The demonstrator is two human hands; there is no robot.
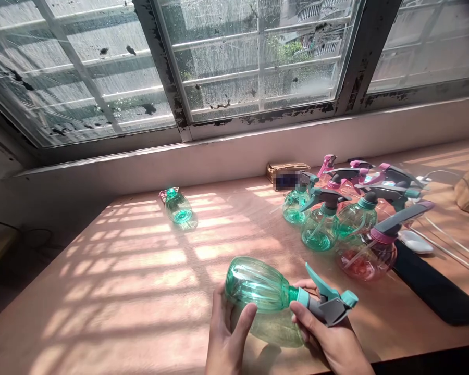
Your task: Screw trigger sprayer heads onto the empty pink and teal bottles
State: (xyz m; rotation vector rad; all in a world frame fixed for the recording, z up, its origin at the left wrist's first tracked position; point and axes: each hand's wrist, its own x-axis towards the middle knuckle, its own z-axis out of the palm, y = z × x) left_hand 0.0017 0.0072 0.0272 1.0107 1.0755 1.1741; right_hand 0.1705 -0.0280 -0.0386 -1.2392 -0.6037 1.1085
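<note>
A clear green spray bottle (258, 284) lies on its side in the air above the table's near edge, its base to the left. My left hand (232, 333) wraps the bottle's body near the base, thumb in front. At the neck, my right hand (324, 333) grips the teal collar of the grey and teal spray head (332, 302), which points right. The collar sits against the bottle's neck; how tightly it is screwed cannot be seen. Some of my right fingers are hidden behind the neck.
A green bottle without a spray head (177, 205) stands at the back left. Several green and pink spray bottles (320, 229) crowd the right side, near a brown box (283, 174), a white mouse (414, 242), a black mat (437, 286) and white cables. Windows line the wall behind.
</note>
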